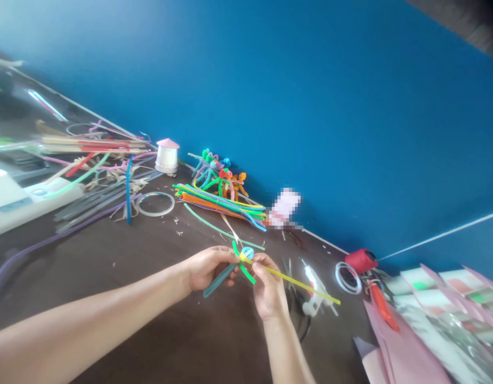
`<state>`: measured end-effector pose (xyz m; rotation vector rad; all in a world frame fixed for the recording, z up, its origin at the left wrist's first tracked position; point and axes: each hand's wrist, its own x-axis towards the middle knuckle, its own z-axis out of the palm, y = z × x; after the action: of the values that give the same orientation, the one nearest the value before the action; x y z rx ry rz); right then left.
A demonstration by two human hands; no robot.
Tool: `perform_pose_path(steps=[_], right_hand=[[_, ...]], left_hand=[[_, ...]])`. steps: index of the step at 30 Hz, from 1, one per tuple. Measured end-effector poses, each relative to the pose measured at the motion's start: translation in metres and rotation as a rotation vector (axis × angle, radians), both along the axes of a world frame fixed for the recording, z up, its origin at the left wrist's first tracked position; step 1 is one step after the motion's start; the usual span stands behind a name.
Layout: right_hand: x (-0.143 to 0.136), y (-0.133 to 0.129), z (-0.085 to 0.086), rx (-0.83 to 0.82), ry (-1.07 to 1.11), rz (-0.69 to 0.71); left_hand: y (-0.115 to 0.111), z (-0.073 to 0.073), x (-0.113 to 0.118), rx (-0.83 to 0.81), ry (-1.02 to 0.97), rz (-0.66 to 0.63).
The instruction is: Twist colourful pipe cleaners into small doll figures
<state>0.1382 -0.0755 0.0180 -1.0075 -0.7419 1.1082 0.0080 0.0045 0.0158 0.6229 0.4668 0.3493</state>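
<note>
Both hands meet over the middle of the dark table. My left hand [214,268] is closed around a small figure of twisted pipe cleaners [247,253], with a light blue loop on top, green arms to the sides and dark teal legs [219,280] hanging down. Between the thumb and fingers of my right hand [269,285] runs a yellow pipe cleaner [306,286]. One end of it wraps round the figure just under the loop; the other sticks out to the right. The fingertips partly hide the figure's middle.
Behind the hands lie a bundle of pipe cleaners [218,205] and several finished figures [220,173]. A white glue gun [315,290] and scissors are right of my right hand. Farther right stand a red thread spool [361,261] and pink packages [406,346]. A power strip [30,200] sits at left.
</note>
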Motion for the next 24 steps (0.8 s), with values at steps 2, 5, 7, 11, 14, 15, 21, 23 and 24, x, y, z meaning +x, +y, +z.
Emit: perform_pose_path(steps=[2,5,7,11,14,15,21,23,24], right_hand=[[0.0001,-0.0004,0.0014,-0.004,-0.003,0.023],[0.0003,-0.0006,0.0031,-0.018,-0.004,0.076],[-0.0001,-0.0007,0.0042,-0.023,0.009,0.107],[-0.0015,-0.0018,0.0063,-0.007,0.055,0.162],[-0.0019,-0.0026,0.0058,-0.006,0.07,0.185],[-0.0018,-0.0027,0.005,-0.003,0.067,0.181],[-0.0009,-0.0015,0.0011,0.025,0.048,0.109],[-0.001,-0.0009,0.002,0.049,0.033,0.052],[-0.0012,-0.0006,0.0027,0.06,0.02,0.023]], left_hand=[[-0.0002,0.0,-0.0003,0.005,-0.022,-0.018],[-0.0002,0.0001,-0.001,0.017,-0.056,-0.049],[0.0001,-0.0002,-0.0015,0.019,-0.082,-0.077],[0.0009,-0.0026,-0.0026,0.023,-0.15,-0.148],[0.0005,-0.0043,-0.0032,0.03,-0.181,-0.172],[0.0001,-0.0045,-0.0034,0.034,-0.188,-0.175],[-0.0025,-0.0035,-0.0026,0.055,-0.169,-0.15],[-0.0032,-0.0035,-0.0007,0.072,-0.141,-0.11],[-0.0036,-0.0035,0.0005,0.082,-0.125,-0.084]])
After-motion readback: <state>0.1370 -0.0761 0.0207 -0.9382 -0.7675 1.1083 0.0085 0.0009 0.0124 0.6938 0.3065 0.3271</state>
